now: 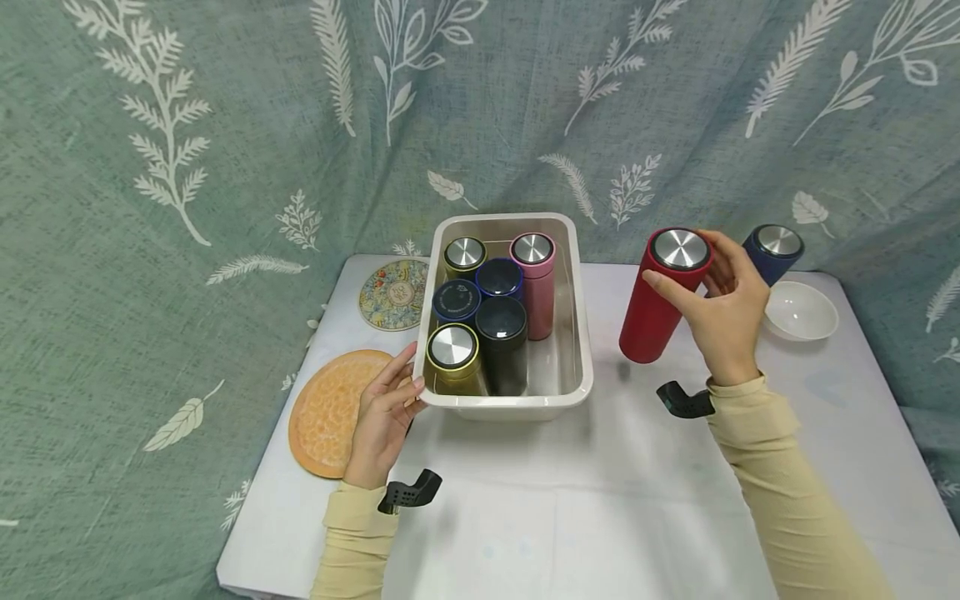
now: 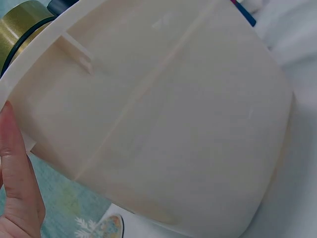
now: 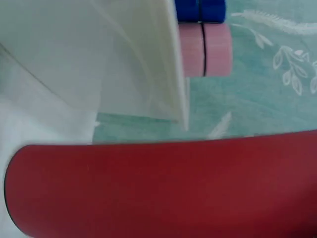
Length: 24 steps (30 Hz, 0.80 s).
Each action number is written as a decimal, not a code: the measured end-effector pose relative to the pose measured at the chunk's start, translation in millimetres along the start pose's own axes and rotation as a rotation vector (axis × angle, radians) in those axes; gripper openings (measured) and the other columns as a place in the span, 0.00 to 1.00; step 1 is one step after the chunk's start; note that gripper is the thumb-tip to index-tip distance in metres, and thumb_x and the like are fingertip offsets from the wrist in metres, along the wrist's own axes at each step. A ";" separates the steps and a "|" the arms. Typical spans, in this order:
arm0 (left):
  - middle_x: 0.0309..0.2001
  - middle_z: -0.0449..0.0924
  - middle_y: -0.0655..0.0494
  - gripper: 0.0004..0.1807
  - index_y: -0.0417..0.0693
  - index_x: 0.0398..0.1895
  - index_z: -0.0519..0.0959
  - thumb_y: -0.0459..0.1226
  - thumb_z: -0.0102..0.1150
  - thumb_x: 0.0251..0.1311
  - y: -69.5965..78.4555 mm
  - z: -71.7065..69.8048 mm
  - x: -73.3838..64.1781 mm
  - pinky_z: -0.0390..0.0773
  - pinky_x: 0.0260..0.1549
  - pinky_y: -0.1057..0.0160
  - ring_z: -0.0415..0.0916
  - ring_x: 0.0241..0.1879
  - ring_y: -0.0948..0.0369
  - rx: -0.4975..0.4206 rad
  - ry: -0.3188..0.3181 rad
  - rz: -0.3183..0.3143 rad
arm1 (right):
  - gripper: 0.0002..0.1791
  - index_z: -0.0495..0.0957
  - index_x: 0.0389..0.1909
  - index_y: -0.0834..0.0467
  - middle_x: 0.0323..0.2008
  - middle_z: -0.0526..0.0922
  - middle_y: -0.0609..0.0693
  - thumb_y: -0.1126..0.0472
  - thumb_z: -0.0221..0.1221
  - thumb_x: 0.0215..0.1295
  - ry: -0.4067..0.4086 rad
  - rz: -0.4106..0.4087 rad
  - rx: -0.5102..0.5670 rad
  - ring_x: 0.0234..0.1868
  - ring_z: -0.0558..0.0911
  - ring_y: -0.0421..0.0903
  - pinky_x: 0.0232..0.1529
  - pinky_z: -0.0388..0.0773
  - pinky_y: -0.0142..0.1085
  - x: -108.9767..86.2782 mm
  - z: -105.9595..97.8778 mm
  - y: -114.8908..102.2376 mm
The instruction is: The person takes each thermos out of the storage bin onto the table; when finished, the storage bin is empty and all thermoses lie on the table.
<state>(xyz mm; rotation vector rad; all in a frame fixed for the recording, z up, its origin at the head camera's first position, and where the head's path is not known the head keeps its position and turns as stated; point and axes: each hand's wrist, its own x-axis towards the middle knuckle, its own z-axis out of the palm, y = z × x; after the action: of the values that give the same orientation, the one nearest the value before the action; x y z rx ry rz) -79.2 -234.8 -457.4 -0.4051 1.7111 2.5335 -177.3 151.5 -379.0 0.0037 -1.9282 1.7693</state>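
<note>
My right hand (image 1: 723,312) grips a red thermos flask (image 1: 660,308) near its top, thumb on the near side. Its steel-topped lid faces up, and its body fills the lower part of the right wrist view. A white plastic bin (image 1: 558,367) stands left of it, holding several flasks: a pink one (image 1: 538,292), a black one (image 1: 504,358), a gold one (image 1: 459,371), an olive one (image 1: 465,257) and two with dark blue lids. My left hand (image 1: 386,417) holds the bin's near left corner at the rim. In the left wrist view the bin's outer wall (image 2: 188,119) shows.
Behind my right hand stands a dark blue flask (image 1: 776,250), beside a white bowl (image 1: 801,312). On the left lie a round orange mat (image 1: 330,417) and a patterned round mat (image 1: 390,293). A green leaf-print cloth (image 1: 262,167) hangs behind the white table (image 1: 555,508).
</note>
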 end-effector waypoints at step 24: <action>0.44 0.76 0.60 0.32 0.44 0.75 0.64 0.23 0.50 0.66 -0.7 -1.4 0.2 0.84 0.38 0.71 0.81 0.37 0.68 -0.018 -0.006 0.009 | 0.36 0.78 0.60 0.50 0.58 0.84 0.48 0.63 0.78 0.46 0.162 0.167 -0.020 0.58 0.81 0.39 0.60 0.76 0.31 11.4 -3.1 51.9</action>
<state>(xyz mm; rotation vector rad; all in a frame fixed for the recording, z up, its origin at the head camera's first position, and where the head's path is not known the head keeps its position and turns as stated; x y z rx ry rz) -79.0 -235.8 -458.6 -0.3916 1.6930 2.5556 -203.7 165.8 -422.9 -0.3063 -1.8747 1.7957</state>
